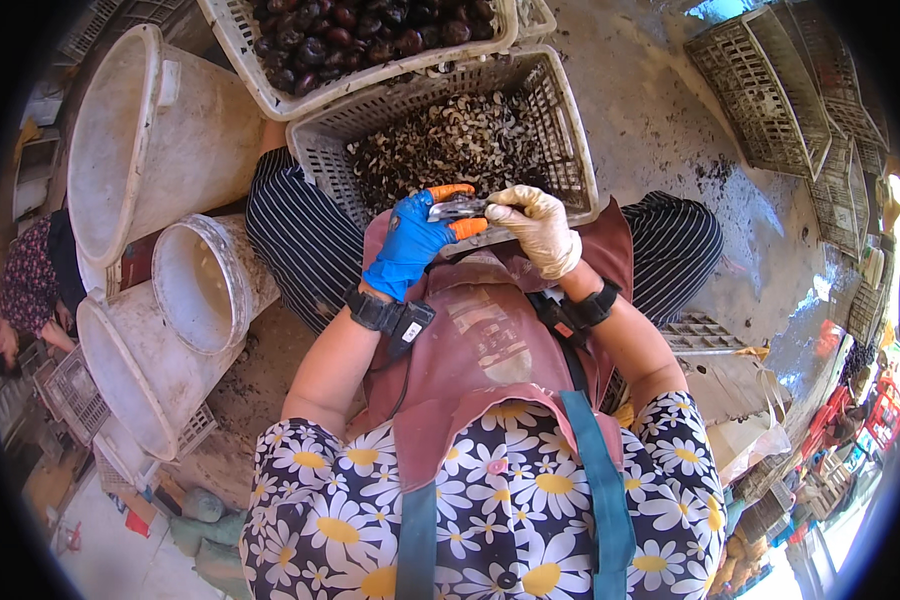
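My left hand (408,245), in a blue glove with orange finger covers, pinches a small grey, shiny piece (457,209) between thumb and fingers. I cannot tell its kind. At its right end, the fingertips of my right hand (540,230), in a cream-white glove, are closed and touch it. Both hands are over the near edge of a dirty white slatted crate (576,150). Black and whitish fragments (460,140) like broken shell cover its bottom. Behind it, another white crate (390,72) is full of dark red-brown, glossy rounded things (355,35).
On my left stand a large white tub (205,125) and smaller white buckets (205,285). Another person (40,270) is at the far left. Stacked slatted crates (760,95) line the right side. The floor (635,110) is wet and dirty.
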Tool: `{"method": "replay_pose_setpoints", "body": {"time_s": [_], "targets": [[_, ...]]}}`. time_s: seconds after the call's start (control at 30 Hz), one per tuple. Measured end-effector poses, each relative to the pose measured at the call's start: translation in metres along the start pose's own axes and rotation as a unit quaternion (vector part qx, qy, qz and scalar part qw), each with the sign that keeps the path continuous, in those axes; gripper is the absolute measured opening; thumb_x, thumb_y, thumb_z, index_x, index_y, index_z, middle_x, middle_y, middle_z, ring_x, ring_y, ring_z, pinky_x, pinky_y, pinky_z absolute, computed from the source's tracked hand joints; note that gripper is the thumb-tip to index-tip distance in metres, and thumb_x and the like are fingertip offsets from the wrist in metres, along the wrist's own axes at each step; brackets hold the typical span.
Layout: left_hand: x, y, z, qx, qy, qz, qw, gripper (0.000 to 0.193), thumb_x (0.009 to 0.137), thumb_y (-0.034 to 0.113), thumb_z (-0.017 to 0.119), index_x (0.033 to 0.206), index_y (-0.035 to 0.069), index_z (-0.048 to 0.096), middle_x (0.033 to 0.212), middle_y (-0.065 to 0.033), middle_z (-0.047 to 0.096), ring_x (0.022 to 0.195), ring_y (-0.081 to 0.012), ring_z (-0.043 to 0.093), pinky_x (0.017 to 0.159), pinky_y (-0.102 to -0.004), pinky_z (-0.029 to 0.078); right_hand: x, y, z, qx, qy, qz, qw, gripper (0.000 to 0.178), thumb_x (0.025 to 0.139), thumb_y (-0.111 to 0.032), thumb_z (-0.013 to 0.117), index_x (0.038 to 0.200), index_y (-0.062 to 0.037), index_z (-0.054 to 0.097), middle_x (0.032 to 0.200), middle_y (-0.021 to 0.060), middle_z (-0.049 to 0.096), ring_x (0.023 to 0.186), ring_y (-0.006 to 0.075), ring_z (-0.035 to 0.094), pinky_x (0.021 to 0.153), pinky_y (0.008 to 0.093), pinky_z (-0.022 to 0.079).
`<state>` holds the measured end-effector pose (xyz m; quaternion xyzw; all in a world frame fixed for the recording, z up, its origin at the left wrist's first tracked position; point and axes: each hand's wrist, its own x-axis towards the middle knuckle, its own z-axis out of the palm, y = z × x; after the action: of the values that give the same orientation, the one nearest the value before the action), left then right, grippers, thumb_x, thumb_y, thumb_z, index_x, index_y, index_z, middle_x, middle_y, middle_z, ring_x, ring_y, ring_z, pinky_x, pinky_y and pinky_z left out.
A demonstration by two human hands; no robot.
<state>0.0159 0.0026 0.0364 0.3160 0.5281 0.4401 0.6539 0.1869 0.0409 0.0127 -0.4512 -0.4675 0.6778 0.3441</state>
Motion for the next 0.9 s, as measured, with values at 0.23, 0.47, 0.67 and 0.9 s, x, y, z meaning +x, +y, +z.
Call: {"method": "replay_pose_setpoints", "body": {"time_s": [0.23,0.47,0.67,0.9], "targets": [[-0.018,0.012,-0.004,-0.049,-0.081,-0.107,0.99,0.033,0.077,0.006,0.065,0.109,0.002,0.058,0.088,-0.0031,0.063,0.078,-0.0101,0.06,0.069,-0.0219,0.049,0.02,0.078,-0.049,-0.155,0.087,0.008,0.984,0.018,0.073,-0.014,0.072,0.084,-0.0008,0.065,0.072,-0.0001,0.063,0.064,0.0053,0.053,0.06,0.0206,0.045],[-0.005,0.004,-0.005,-0.015,-0.007,-0.031,0.999,0.04,0.075,0.004,0.068,0.113,0.004,0.056,0.093,-0.0027,0.062,0.082,-0.0098,0.06,0.069,-0.023,0.05,0.014,0.005,-0.02,0.062,-0.008,0.017,0.998,0.013,0.078,-0.006,0.065,0.09,-0.0003,0.062,0.078,0.0008,0.061,0.069,0.0061,0.054,0.065,0.0195,0.045],[-0.013,0.007,0.0,-0.028,-0.027,-0.076,0.996,0.039,0.075,0.006,0.068,0.112,0.002,0.056,0.09,-0.0025,0.063,0.079,-0.01,0.059,0.066,-0.0225,0.049,0.008,0.014,-0.014,-0.079,0.007,-0.024,0.997,0.012,0.075,-0.006,0.069,0.085,-0.001,0.065,0.075,0.0002,0.062,0.068,0.0057,0.053,0.062,0.0202,0.045],[-0.013,0.014,0.001,-0.109,-0.046,-0.116,0.986,0.04,0.076,0.002,0.066,0.114,0.002,0.054,0.096,-0.0038,0.06,0.085,-0.0117,0.059,0.075,-0.0241,0.05,0.022,0.03,-0.038,0.022,0.066,0.057,0.996,0.01,0.08,-0.007,0.064,0.087,-0.001,0.062,0.069,0.0006,0.059,0.061,0.0068,0.051,0.057,0.0201,0.042]]}}
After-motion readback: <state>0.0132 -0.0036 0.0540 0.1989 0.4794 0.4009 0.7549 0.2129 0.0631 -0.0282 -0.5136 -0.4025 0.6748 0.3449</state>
